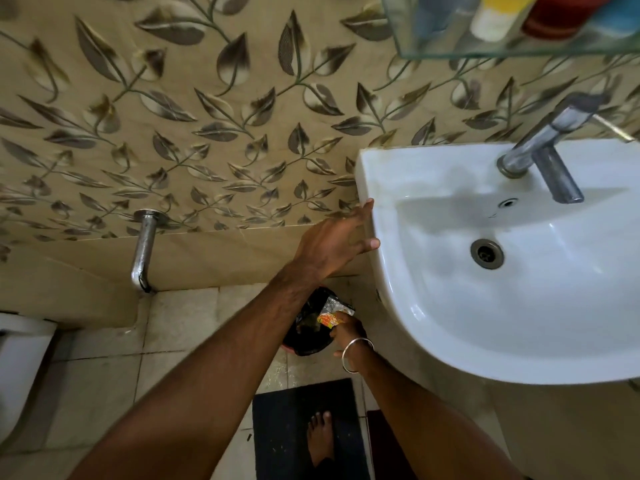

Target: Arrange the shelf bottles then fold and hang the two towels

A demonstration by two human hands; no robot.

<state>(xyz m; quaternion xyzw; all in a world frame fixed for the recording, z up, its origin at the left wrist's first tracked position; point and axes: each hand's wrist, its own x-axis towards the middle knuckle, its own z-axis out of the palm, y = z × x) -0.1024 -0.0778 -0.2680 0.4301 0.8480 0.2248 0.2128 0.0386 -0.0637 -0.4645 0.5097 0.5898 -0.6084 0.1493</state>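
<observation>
A glass shelf (512,51) at the top right carries several bottles, among them a white and yellow one (493,22) and a red one (557,19). My left hand (334,244) rests with fingers spread on the left rim of the white sink (433,327). My right hand (348,329), with a metal bangle on the wrist, pinches a crinkled orange and clear wrapper (330,315) over a black-lined bin (308,323) on the floor under the sink. No towel is in view.
A chrome tap (543,150) stands on the sink's back edge. A metal pipe (143,251) juts from the leaf-patterned wall. A dark mat (294,427) lies under my bare foot (320,438). A white toilet edge (17,368) is at the left.
</observation>
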